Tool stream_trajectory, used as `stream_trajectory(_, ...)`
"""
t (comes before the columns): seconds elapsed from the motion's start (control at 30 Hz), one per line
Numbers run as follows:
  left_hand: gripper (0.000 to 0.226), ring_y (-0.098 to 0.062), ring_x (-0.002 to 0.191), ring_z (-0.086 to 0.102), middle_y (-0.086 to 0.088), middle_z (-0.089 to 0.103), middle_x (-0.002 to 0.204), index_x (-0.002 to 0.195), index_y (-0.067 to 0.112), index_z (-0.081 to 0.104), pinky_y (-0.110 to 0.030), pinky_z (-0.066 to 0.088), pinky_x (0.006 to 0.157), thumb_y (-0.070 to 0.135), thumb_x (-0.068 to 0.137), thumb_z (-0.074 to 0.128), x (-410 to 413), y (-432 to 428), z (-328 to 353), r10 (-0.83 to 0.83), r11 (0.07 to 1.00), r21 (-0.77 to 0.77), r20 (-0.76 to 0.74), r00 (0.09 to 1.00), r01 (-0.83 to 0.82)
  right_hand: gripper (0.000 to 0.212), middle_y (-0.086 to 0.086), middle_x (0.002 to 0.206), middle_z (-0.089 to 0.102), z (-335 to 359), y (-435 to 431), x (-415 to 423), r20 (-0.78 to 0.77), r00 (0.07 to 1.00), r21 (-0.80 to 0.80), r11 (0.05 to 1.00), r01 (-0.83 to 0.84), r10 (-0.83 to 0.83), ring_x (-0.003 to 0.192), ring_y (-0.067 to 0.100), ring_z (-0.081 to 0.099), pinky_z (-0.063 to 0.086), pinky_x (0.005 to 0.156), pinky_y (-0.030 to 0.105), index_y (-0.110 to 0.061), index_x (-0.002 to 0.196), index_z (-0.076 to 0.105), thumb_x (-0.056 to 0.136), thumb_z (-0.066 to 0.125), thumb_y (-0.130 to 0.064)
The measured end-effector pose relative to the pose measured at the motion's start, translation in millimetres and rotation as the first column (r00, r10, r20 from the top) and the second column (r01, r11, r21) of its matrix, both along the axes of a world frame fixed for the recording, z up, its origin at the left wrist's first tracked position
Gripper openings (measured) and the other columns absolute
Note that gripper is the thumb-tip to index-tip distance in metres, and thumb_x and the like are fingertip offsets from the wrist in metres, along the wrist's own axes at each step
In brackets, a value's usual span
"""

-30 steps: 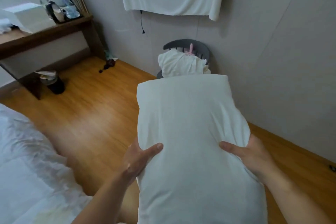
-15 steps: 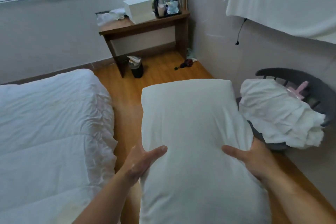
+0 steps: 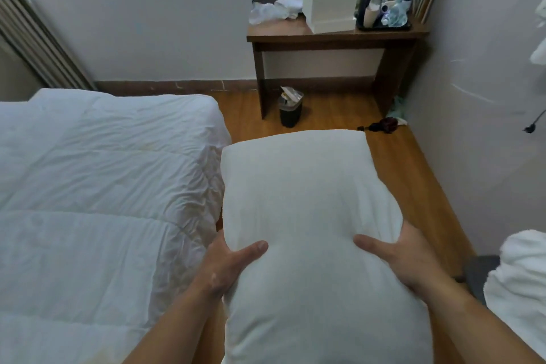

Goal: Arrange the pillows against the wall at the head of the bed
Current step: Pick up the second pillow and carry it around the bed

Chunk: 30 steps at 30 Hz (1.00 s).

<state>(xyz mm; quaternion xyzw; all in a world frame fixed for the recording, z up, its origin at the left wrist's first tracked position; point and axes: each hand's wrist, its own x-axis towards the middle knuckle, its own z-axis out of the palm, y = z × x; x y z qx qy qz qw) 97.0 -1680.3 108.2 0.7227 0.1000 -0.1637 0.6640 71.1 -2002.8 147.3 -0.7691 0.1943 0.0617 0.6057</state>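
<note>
I hold a plump white pillow (image 3: pixel 307 210) lengthwise in front of me, over the strip of wooden floor beside the bed. My left hand (image 3: pixel 227 266) grips its left edge with the thumb on top. On the opposite edge my right hand (image 3: pixel 404 260) grips the same way. The bed (image 3: pixel 97 186), covered with a rumpled white duvet, fills the left half of the view, its near corner touching the pillow's left side. No wall at the head of the bed is in view.
A dark wooden desk (image 3: pixel 334 38) with a white box and bottles stands under the window ahead. A small black bin (image 3: pixel 291 109) sits beneath it. The right wall (image 3: pixel 478 127) is close. White linen on a grey chair (image 3: pixel 517 289) shows at bottom right.
My view has swung left from the chair and side wall toward the window and bed. The pillow stays in both hands; the chair has slid to the right edge.
</note>
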Motion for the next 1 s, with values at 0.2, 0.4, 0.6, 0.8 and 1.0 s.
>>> stream_trajectory(0.2,0.078,-0.016,0.111,0.078,0.007,0.082,0.12,0.127,0.029,0.072,-0.05,0.057,0.106,0.046,0.055,0.097,131,26,5,0.033,0.999,-0.007,0.018,0.999,-0.033,0.061,-0.017,0.103,0.071,19,22,136,0.024,0.999,-0.025,0.999,-0.036,0.037,0.09,0.003,0.066,0.049,0.066,0.023,-0.032,0.119,0.062,0.067,0.094,-0.028)
stream_trajectory(0.4,0.092,-0.022,0.115,0.077,0.003,0.08,0.126,0.137,0.028,0.066,-0.054,0.057,0.106,0.049,0.054,0.1,236,51,4,0.116,0.993,-0.026,0.023,0.993,-0.116,0.068,-0.014,0.108,0.073,22,48,259,0.013,0.996,-0.035,0.995,-0.092,0.092,0.097,0.01,0.069,0.053,0.072,0.03,-0.034,0.122,0.063,0.061,0.095,-0.038)
stream_trajectory(0.6,0.091,-0.022,0.109,0.079,0.002,0.082,0.121,0.134,0.027,0.068,-0.051,0.061,0.1,0.05,0.052,0.099,358,62,-3,0.179,0.984,0.025,0.011,0.984,-0.179,0.064,-0.018,0.103,0.07,2,62,396,0.004,0.989,-0.013,0.989,-0.148,0.148,0.091,0.004,0.066,0.05,0.066,0.025,-0.031,0.122,0.063,0.066,0.094,-0.034)
stream_trajectory(0.8,0.087,-0.022,0.109,0.079,0.003,0.082,0.119,0.131,0.027,0.07,-0.053,0.059,0.102,0.051,0.052,0.098,498,75,6,0.235,0.968,0.092,-0.021,0.972,-0.233,0.074,-0.018,0.111,0.07,-2,74,560,-0.008,0.977,-0.034,0.976,-0.215,0.214,0.095,0.004,0.065,0.05,0.067,0.024,-0.031,0.13,0.061,0.064,0.094,-0.043)
stream_trajectory(1.0,0.083,-0.018,0.107,0.079,0.007,0.083,0.116,0.127,0.031,0.071,-0.049,0.061,0.099,0.055,0.052,0.096,613,82,16,0.281,0.953,0.122,-0.025,0.96,-0.276,0.075,-0.016,0.114,0.071,6,82,689,-0.028,0.969,-0.059,0.967,-0.248,0.247,0.098,0.008,0.066,0.05,0.068,0.026,-0.034,0.129,0.061,0.063,0.093,-0.047)
